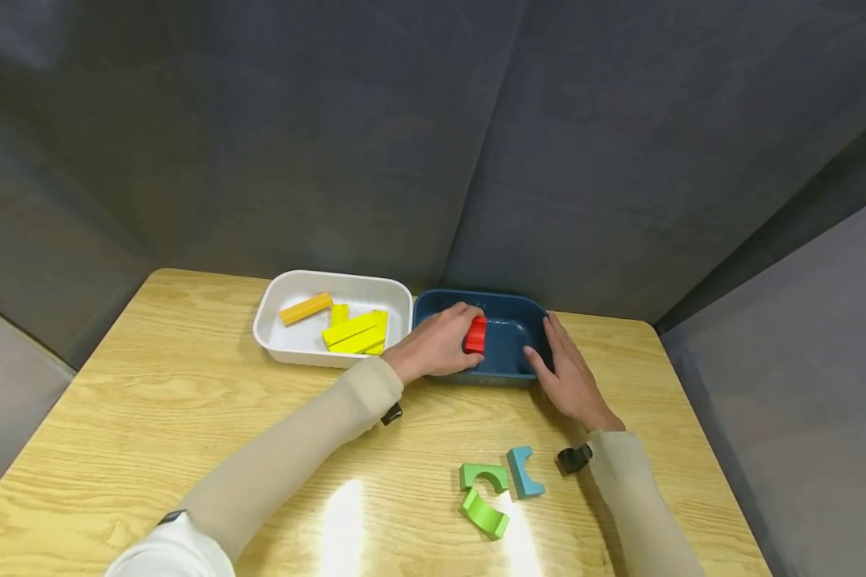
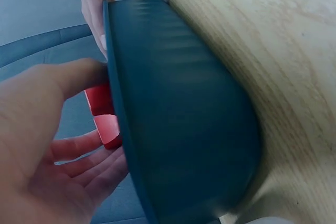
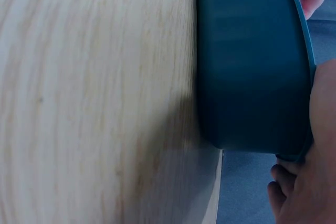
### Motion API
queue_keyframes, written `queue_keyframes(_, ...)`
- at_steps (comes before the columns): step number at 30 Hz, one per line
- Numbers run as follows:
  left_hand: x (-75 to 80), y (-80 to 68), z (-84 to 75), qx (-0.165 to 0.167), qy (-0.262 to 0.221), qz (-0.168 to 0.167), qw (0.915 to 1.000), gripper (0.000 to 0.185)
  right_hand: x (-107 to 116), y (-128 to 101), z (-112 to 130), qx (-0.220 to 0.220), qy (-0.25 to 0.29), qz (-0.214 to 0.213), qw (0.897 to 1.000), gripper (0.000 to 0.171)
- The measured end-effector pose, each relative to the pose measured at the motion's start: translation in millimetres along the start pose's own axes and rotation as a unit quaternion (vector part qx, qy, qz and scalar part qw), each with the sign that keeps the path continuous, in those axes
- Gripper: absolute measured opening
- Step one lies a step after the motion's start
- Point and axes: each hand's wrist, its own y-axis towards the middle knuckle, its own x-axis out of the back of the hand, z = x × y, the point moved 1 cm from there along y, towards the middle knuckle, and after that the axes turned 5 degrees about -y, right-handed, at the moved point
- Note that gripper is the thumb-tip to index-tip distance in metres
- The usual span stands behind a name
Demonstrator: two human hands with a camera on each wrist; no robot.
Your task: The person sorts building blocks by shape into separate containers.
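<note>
Both hands are working at the dark blue bin (image 1: pixel 508 308) at the back of the wooden table (image 1: pixel 151 401); left hand (image 1: pixel 436 344) is curling fingers and thumb round a red block (image 1: pixel 476 334), holding it just over the bin's near-left rim, inside the opening; left wrist cam is showing the block pinched betw. thumb and fingers w/ the rim right against it. Right hand (image 1: pixel 566 373) is lying w/ fingers straight against the bin's right end, pressing the wall, gripping nothing.

Risks, as a judgement: the block is hanging close to the rim, so it could be clipping the edge and tipping out onto the table; the bin looks light, and if the right hand is easing off, a knock from the left could be sliding it into the white bin (image 1: pixel 289 336) touching its left side, which is holding yellow blocks (image 1: pixel 357 332) and an orange bar (image 1: pixel 305 308). Green arch blocks (image 1: pixel 483 493) and a blue block (image 1: pixel 524 471) are lying near the front edge, well apart from both hands; a sleeve drawing back could be sweeping them off.
</note>
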Motion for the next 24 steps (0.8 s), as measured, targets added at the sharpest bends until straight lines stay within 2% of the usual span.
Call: queue_keyframes(24, -10.8, 10.9, 7.5, 0.005, 0.011, 0.004, 0.9999, 0.07, 2, -1, 1, 0.002, 0.002, 0.002, 1.0, 0.084)
